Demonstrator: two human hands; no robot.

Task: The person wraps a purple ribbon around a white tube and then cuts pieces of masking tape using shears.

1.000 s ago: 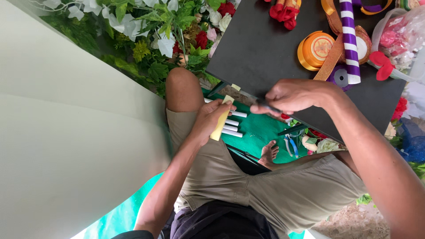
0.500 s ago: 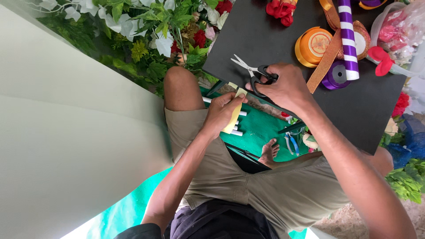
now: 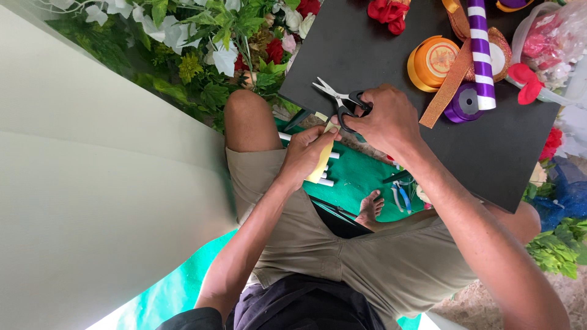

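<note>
Right hand (image 3: pixel 385 119) gripped black-handled steel scissors (image 3: pixel 339 101), blades open, pointing away over the black desk (image 3: pixel 489 165). Left hand (image 3: pixel 306 156) pinched a pale yellow strip (image 3: pixel 322 164) just below them, long axis running toward the blades.

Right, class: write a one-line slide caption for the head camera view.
Right hand holds scissors over a black board while left hand grips a pale yellow strip, ribbon spools nearby.
</note>
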